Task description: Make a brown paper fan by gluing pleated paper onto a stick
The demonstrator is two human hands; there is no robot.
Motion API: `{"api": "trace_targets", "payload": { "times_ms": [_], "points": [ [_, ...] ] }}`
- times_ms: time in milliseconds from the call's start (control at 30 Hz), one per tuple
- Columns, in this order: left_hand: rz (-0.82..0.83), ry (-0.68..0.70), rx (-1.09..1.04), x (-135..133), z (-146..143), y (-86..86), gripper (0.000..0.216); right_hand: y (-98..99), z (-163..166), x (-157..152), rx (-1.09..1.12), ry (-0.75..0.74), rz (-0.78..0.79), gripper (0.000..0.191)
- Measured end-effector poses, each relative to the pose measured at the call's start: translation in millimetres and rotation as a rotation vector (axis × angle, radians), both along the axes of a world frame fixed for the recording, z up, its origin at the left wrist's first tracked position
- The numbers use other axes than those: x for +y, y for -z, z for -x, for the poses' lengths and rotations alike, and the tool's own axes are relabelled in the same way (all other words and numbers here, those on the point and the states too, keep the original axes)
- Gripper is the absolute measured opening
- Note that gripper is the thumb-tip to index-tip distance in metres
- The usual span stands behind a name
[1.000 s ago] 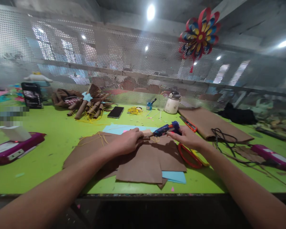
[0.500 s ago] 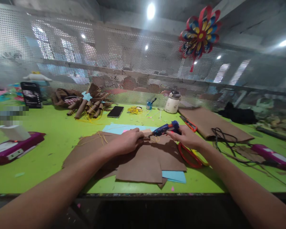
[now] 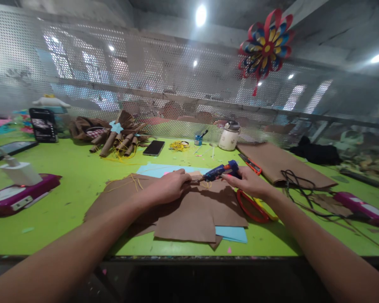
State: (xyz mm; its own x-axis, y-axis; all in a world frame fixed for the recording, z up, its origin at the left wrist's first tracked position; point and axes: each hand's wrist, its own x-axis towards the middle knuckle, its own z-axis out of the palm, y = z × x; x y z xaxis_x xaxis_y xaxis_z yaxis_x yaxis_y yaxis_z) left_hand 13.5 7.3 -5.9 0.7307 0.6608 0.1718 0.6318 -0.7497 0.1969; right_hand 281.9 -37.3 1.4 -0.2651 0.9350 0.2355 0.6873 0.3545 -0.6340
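Note:
My right hand point(image 3: 248, 181) is wrapped round the handle of a dark blue glue gun point(image 3: 219, 171). The gun lies nearly level, its nozzle pointing left toward my left hand point(image 3: 175, 185). Those left fingers are closed at a small piece of brown paper point(image 3: 195, 182), just short of the nozzle; the hand partly hides the piece. Beneath both hands, brown paper sheets point(image 3: 185, 223) overlap on light blue paper point(image 3: 232, 234). Scissors with a red handle point(image 3: 251, 207) rest under my right wrist, partly covered.
Rolled brown paper sticks point(image 3: 118, 139) lie at the back left, near a dark phone point(image 3: 153, 147). Yellow string point(image 3: 178, 146) and a white bottle point(image 3: 229, 136) are at the back. A red cutter point(image 3: 252, 164) borders folded brown paper point(image 3: 281, 162). Purple power strips point(image 3: 22, 195) flank the green table.
The glue gun's nozzle has drawn back very slightly to the right from my left fingertips. My left hand keeps its place on the paper.

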Motion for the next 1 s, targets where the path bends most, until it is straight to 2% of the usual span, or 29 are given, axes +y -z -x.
{"api": "trace_targets", "payload": {
  "times_ms": [533, 767, 1000],
  "points": [
    [-0.018, -0.020, 0.006, -2.0, -0.1, -1.4, 0.026, 1.3, 11.4, -0.8, 0.015, 0.012, -0.006, 0.031],
    [-0.037, -0.014, 0.016, 2.2, 2.4, 2.6, 0.029, 0.2, 7.5, -0.9, 0.048, 0.015, 0.014, 0.036],
    [-0.009, 0.022, 0.003, 3.1, 2.6, 2.0, 0.032, 1.4, 11.8, -1.3, 0.010, 0.004, 0.003, 0.032]
  ]
}}
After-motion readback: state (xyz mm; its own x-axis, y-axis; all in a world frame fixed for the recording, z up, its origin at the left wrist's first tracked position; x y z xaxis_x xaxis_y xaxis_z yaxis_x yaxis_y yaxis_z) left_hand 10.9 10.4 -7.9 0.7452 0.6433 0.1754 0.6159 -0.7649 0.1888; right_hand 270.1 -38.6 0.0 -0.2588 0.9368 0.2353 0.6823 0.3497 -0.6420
